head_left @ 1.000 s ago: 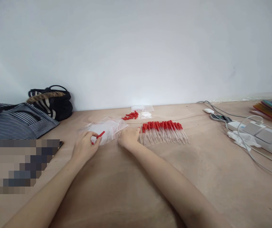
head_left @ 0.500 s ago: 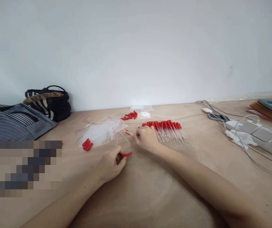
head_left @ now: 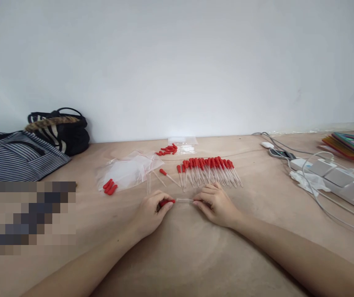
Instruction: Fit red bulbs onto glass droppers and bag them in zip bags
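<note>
My left hand (head_left: 153, 212) pinches a red rubber bulb (head_left: 167, 203), its narrow end pointing right. Facing it, my right hand (head_left: 215, 204) grips a clear glass tube (head_left: 184, 200), whose free end lies close to the bulb. Beyond my hands, a row of droppers with red bulbs (head_left: 209, 163) lies side by side. One more dropper (head_left: 169, 176) lies slanted at the row's left, near a few bare tubes (head_left: 158, 178). Loose red bulbs (head_left: 110, 187) rest on clear plastic bags (head_left: 127, 169) at the left.
Toward the wall are more red bulbs (head_left: 167, 149) and a bag of clear tubes (head_left: 186, 148). Bags, one striped (head_left: 25, 154) and one black (head_left: 74, 136), sit at the left. A power strip (head_left: 340, 175), cables, tissue (head_left: 309, 181) and coloured sheets (head_left: 350, 146) are at the right.
My right hand has left the slanted dropper, moved right and nearer, and now holds a clear tube facing the bulb. The left hand still holds the red bulb.
</note>
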Available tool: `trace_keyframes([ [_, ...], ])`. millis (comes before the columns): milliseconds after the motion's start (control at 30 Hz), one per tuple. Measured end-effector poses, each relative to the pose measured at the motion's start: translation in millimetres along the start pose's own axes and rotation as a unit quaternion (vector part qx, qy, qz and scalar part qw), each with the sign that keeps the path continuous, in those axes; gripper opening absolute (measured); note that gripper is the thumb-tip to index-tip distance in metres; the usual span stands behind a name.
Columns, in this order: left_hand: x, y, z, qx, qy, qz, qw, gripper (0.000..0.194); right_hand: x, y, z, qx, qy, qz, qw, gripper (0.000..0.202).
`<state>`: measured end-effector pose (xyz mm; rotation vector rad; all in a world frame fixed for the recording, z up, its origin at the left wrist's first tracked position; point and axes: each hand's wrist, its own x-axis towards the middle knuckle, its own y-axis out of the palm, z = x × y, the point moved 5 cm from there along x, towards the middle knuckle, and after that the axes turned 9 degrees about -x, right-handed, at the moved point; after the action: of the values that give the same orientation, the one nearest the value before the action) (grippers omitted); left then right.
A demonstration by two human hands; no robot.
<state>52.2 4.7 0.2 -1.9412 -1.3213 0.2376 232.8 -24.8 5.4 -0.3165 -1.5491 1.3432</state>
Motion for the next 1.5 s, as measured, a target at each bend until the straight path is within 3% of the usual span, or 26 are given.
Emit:
trace_keyframes([
  [233, -3.1, 1.3, 5.7, -0.094, -0.051, -0.027, 0.994, 0.018, 1.1, -0.6, 14.3, 0.017, -0.005, -0.018, 1.0, 0.02],
  [400, -2.3, 4.7, 8.6, -0.263, -0.083, -0.064, 0.959, 0.02, -0.6, -0.3, 21.8, 0.025, -0.061, -0.026, 0.997, 0.024],
  [533, -2.8, 7.3, 11.1, -0.321, -0.113, -0.079, 0.937, 0.026, -1.4, -1.6, 22.0, 0.022, -0.083, -0.033, 0.996, 0.025],
  [833, -6.9, 13.2, 15.3, -0.346, -0.127, -0.05, 0.928, 0.021, -0.1, -8.8, 22.7, -0.022, -0.149, -0.072, 0.986, 0.03],
  [1200, -8.8, 15.0, 2.1, -0.36, -0.13, -0.045, 0.923, 0.016, 0.2, -6.6, 23.5, -0.02, -0.096, -0.095, 0.991, 0.021],
  [1500, -9.5, 17.2, 5.3, -0.321, -0.118, -0.038, 0.939, 0.014, 3.0, -4.5, 28.5, -0.03, -0.14, -0.125, 0.982, 0.021],
])
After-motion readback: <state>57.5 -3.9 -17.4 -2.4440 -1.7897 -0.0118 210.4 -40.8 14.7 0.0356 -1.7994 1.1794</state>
